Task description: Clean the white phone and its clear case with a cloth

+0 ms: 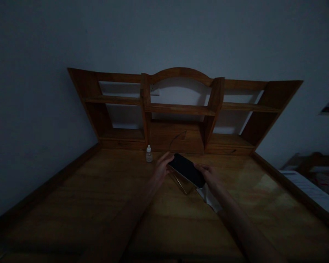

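Note:
A dark smartphone (pixel 186 170) is held tilted above the desk between my two hands. My left hand (pixel 164 164) is closed on its upper left end. At the lower right end, my right hand (pixel 207 175) grips the other short side. Below the phone, a thin gold-coloured metal frame (pixel 184 190) shows in part; the phone hides the rest of it. A crumpled white cloth or tissue (pixel 210 199) lies beside my right wrist. Just beyond my left hand stands a small clear bottle (pixel 149 155) with a white cap.
The wooden desk (pixel 98 197) has raised edges on both sides. A wooden shelf unit (pixel 179 109) runs along its back against the wall, with a power socket (pixel 154 90) behind it. A thin dark cable (pixel 177 136) rises near the middle. White papers (pixel 311 188) lie beyond the right edge.

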`<state>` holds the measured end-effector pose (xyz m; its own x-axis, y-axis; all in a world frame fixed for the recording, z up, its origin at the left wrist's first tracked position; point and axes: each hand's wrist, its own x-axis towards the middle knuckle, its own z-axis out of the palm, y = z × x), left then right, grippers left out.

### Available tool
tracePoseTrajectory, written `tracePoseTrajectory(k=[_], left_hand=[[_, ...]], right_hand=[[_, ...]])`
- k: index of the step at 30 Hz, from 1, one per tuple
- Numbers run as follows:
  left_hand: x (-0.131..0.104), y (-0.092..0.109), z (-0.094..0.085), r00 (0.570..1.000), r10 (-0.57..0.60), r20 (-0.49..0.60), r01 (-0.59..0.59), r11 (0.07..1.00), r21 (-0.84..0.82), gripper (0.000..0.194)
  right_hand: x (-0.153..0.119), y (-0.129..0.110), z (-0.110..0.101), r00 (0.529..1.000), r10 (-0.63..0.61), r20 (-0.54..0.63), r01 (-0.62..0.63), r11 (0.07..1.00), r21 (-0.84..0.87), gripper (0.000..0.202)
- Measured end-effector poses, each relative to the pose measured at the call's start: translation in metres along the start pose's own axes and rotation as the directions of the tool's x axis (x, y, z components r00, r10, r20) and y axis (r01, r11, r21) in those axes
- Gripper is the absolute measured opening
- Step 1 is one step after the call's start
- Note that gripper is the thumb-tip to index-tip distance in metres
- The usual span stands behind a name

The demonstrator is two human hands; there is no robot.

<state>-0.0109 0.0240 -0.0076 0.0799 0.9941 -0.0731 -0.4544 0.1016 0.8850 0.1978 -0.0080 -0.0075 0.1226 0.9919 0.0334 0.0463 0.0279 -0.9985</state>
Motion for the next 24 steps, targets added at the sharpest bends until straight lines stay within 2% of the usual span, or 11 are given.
tracePoseTrajectory(k=[4, 9, 15, 20, 24], left_hand=[[-0.004, 0.002, 0.002, 0.995, 0.037, 0.093, -0.033, 0.998, -0.046, 0.044], [-0.005, -0.001, 0.005, 0.998, 0.016, 0.067, -0.012, 0.998, -0.061, 0.040], [-0.007, -0.004, 0.010, 0.991, 0.039, 0.131, -0.040, 0.999, 0.002, 0.056], [-0.005, -0.004, 0.007, 0.996, 0.035, 0.077, -0.044, 0.991, 0.123, 0.058], [-0.003, -0.005, 0.006, 0.998, 0.022, 0.064, -0.029, 0.994, 0.105, 0.057]], right_hand=[[-0.001, 0.001, 0.001, 0.999, -0.038, 0.034, 0.039, 0.998, -0.046, 0.040], [-0.002, 0.004, 0.006, 0.999, -0.040, 0.030, 0.041, 0.998, -0.046, 0.041], [0.000, 0.011, 0.004, 1.000, -0.011, -0.010, 0.011, 1.000, 0.008, 0.040], [-0.002, 0.013, 0.008, 0.999, 0.027, 0.024, -0.028, 0.998, 0.049, 0.044], [-0.002, 0.013, 0.010, 1.000, 0.005, 0.013, -0.005, 1.000, -0.007, 0.047]])
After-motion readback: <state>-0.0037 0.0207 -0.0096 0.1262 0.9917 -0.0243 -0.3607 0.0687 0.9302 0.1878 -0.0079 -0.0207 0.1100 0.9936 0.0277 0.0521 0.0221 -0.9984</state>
